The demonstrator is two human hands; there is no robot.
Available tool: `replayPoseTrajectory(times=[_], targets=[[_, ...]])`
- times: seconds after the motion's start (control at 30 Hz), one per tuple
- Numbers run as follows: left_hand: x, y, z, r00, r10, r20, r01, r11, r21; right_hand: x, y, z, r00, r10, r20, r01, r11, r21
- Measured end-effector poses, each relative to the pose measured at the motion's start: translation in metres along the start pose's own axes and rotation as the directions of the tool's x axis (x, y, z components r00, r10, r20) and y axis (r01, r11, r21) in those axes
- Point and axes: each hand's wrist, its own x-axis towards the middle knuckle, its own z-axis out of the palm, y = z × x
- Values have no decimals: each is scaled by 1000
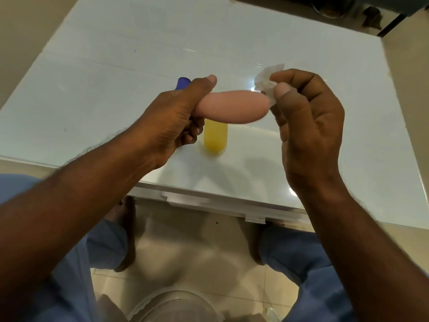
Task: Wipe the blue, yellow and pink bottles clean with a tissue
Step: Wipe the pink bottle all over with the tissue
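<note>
White tabletop (92, 94) fills most of my view, mostly bare, lots of free room left, right and far; near edge runs just under my forearms. My left hand (171, 119) has its fingers clenched round one end of the pink bottle (234, 108), holding it sideways in the air, I'd say to expose the free end for wiping. My right hand (306, 126) pinches the tissue (267, 82) between thumb and fingers, touching that free end. Yellow bottle (215, 138) stands upright on the tabletop directly below the pink one, near the front edge. Blue bottle (183, 82) mostly hidden behind my left hand, only its top shows.
</note>
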Motion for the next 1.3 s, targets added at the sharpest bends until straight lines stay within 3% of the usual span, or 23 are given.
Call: replayPoseTrajectory(times=[0.17, 0.6, 0.8, 1.07, 1.3], targets=[[1, -5, 4, 999, 29, 45, -30, 999, 29, -6, -6, 6, 986, 70, 151, -67, 997, -27], [0, -8, 4, 983, 156, 101, -163, 985, 65, -11, 5, 0, 908, -137, 395, 244, 941, -236], [2, -10, 2, 986, 158, 53, -161, 984, 78, -11, 9, -3, 823, -209, 528, 449, 809, -380], [2, -12, 3, 993, 113, -15, -111, 988, 103, -9, 7, -8, 786, -214, 580, 493, 783, -380], [1, -11, 3, 997, 70, -38, -65, 990, 125, -11, 9, -6, 842, -256, 475, 466, 789, -401]])
